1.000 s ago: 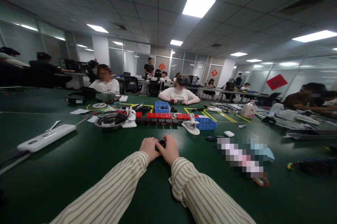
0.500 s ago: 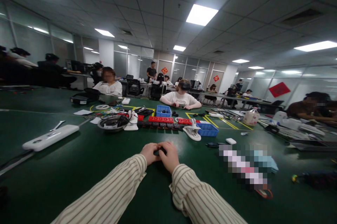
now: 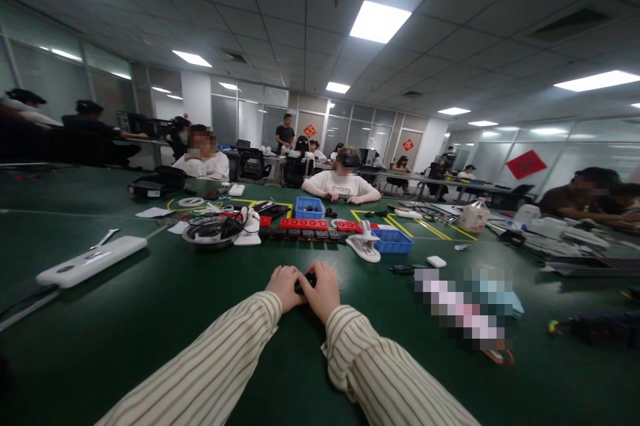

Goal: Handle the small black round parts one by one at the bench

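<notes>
Both my hands meet over the green table (image 3: 200, 326), close to the middle of the head view. My left hand (image 3: 285, 287) is closed, its fingers curled against a small black object (image 3: 305, 283). From the other side my right hand (image 3: 324, 290) grips the same object, fingers wrapped round it. Only a dark, rounded part shows between the thumbs; its kind is hidden by the fingers. Beyond the hands lie a row of red socket blocks (image 3: 304, 223) and a row of black blocks (image 3: 305, 235). A white clip-like stand (image 3: 365, 243) is beside them.
Two blue bins (image 3: 309, 207) stand past the hands. At left are a white power strip (image 3: 93, 261) and a metal bowl of cables (image 3: 210, 237). Right of me lie a white case (image 3: 436, 261) and blurred-out items (image 3: 460, 309). A co-worker (image 3: 342, 179) sits opposite.
The view has shifted slightly. My fingers have moved a little on the black object, and more of it shows between my hands now. Both hands still hold it.
</notes>
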Motion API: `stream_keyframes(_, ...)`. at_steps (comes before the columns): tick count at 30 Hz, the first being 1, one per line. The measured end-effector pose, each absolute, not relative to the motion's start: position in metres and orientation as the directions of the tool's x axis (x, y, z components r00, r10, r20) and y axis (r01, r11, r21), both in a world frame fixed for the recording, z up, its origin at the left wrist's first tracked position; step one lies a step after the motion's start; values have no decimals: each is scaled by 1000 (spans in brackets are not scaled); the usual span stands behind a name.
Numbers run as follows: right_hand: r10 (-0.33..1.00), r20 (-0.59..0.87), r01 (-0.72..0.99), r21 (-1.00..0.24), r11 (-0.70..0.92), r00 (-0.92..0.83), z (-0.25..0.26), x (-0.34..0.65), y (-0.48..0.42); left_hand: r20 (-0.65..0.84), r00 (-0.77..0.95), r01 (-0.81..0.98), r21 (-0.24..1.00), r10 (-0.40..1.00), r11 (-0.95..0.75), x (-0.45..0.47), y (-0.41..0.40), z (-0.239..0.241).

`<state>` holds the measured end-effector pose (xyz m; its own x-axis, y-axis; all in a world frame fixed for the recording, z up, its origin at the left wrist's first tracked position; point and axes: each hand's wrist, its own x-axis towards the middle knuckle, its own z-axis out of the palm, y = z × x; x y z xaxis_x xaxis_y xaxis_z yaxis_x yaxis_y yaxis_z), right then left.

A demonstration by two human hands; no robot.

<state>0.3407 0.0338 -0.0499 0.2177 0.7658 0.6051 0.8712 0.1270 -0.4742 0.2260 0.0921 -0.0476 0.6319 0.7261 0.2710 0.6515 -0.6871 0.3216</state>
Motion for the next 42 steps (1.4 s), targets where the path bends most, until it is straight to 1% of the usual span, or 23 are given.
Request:
stream_keyframes(6, 782, 608, 857, -469, 215, 136, -45, 340, 32, 261, 697, 578, 347, 668, -739, 224, 100, -53)
stream_keyframes(10, 755, 638, 848, -478, 230, 155, -44, 340, 29, 248, 703, 573, 358, 666, -738, 224, 99, -52)
stream_keyframes(14, 722, 659, 845, -494, 204, 211, -46, 341, 29, 228, 677, 602, 377, 700, -704, 225, 94, -50)
stream_keyframes(20, 759, 587, 860, -506, 72, 282, -50, 341, 31, 224, 664, 614, 380, 713, -692, 228, 85, -46)
stream_keyframes(28, 773, 559, 871, -491, 16, 301, -49, 337, 31, 259, 620, 645, 369, 741, -669, 231, 88, -46)
stream_keyframes(31, 778, 570, 876, -479, 54, 264, -46, 338, 32, 274, 631, 622, 381, 726, -685, 229, 95, -48)
stream_keyframes(37, 791, 594, 870, -459, 181, 149, -42, 339, 28, 256, 743, 496, 410, 619, -765, 222, 108, -51)
stream_keyframes(42, 775, 614, 864, -462, 199, 150, -41, 338, 25, 249, 740, 511, 396, 625, -763, 221, 103, -50)
